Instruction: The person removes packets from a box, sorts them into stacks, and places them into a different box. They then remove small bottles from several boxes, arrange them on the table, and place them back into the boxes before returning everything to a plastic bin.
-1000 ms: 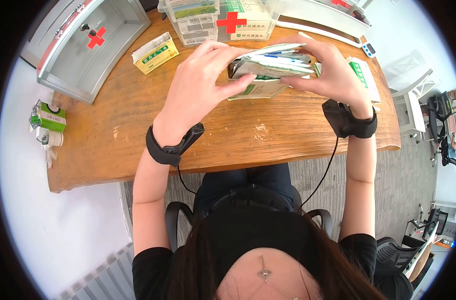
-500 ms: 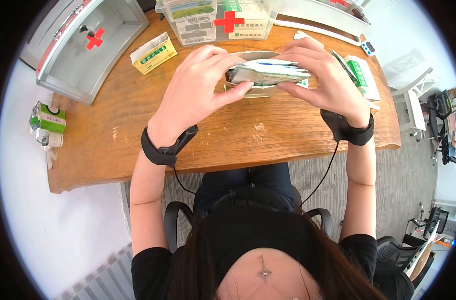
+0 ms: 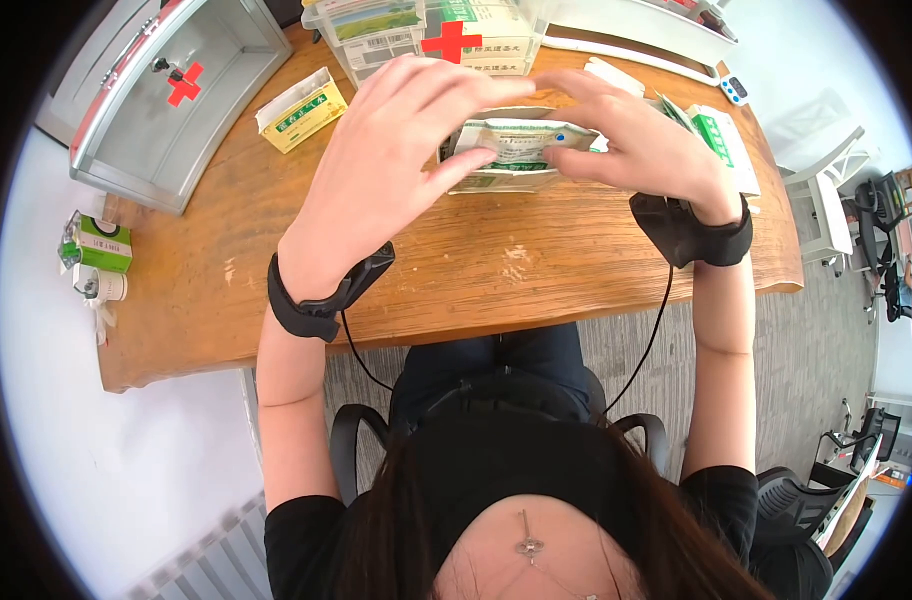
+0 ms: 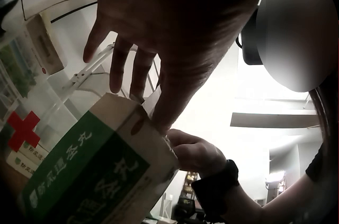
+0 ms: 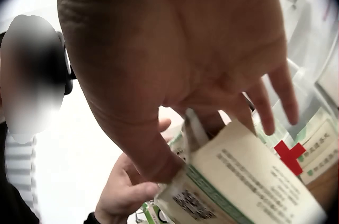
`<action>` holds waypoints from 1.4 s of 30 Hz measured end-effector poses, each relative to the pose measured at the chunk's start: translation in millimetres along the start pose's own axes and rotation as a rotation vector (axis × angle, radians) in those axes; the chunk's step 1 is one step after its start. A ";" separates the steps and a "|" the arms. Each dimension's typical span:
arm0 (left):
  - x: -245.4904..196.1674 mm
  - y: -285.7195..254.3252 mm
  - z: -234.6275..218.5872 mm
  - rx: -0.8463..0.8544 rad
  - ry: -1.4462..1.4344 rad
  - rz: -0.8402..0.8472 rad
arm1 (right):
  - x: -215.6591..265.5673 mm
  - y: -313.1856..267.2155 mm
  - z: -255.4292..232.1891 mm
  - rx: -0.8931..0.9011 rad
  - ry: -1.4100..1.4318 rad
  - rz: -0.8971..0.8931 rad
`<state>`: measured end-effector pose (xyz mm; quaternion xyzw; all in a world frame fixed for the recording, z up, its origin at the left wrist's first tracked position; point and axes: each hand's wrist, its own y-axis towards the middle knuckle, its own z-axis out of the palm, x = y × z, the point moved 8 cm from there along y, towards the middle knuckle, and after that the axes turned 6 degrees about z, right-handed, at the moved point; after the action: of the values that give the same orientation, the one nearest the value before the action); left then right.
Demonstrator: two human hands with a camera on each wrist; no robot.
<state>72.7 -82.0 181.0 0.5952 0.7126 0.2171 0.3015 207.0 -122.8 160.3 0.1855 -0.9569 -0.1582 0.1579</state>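
An open carton [image 3: 504,184], cream and green, stands on the table in the head view, with pale packets [image 3: 524,134] inside its top. My left hand [image 3: 388,150] arches over its left side, thumb against the packets and fingers extended. From the right, my right hand [image 3: 636,142] reaches over, its thumb at the packets too. The left wrist view shows the carton's green side [image 4: 87,166] below my spread left fingers. In the right wrist view, my right thumb touches the carton's rim beside its printed panel [image 5: 254,176], fingers spread.
A yellow carton [image 3: 303,112] stands left of the hands. Behind is a clear bin [image 3: 376,45] with a red cross and boxes in it. An open grey cabinet [image 3: 176,130] is at the back left. A green-white box [image 3: 724,140] lies at the right, near a small white timer [image 3: 734,90].
The packets sit lower in the carton than before, and a printed packet face shows between the thumbs. My fingers have straightened and lifted off the carton's far side.
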 end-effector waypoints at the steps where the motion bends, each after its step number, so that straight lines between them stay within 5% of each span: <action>1: -4.7 1.2 3.2 0.049 0.037 0.076 | 1.7 1.3 -4.0 0.000 0.000 -0.001; 3: -8.0 1.8 5.4 0.101 0.074 0.151 | -4.5 2.3 12.9 0.399 0.145 0.281; 4: -8.2 2.3 8.2 0.152 0.102 0.182 | -9.2 -0.3 17.8 0.395 0.147 0.282; 6: -9.6 4.5 10.2 0.202 0.128 0.214 | -6.0 0.9 1.6 0.044 0.149 0.087; 10: -9.3 9.5 10.1 0.222 0.135 0.166 | -5.5 3.4 -9.0 -0.043 0.172 0.056; 16: -12.6 11.0 16.4 0.276 0.091 0.172 | -14.7 3.5 -1.7 0.066 0.131 0.074; 23: -5.6 8.2 24.5 0.246 0.107 0.159 | -70.3 -20.3 -5.4 -0.192 0.325 0.194; 28: 0.3 7.9 29.4 0.259 0.058 0.117 | -146.0 -38.7 64.9 0.036 0.070 0.405; 29: 4.1 7.8 31.5 0.286 0.025 0.049 | -147.5 -35.0 62.8 0.033 0.071 0.408; 31: 2.0 8.4 37.1 0.273 -0.014 0.064 | -161.5 -35.8 81.9 0.311 0.090 0.594; 37: -1.6 9.6 46.3 0.344 0.025 0.136 | -159.9 -37.8 88.0 0.537 0.037 0.738; 39: -1.1 9.7 50.0 0.407 0.026 0.083 | -157.0 -38.7 90.4 0.538 0.080 0.712; 42: -8.3 14.8 39.7 0.236 -0.019 0.142 | -146.4 -38.2 86.5 0.482 0.083 0.685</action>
<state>111.5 -89.2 163.5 0.6775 0.6863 0.1468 0.2201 316.5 -76.1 33.0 -0.1053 -0.9657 0.1397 0.1920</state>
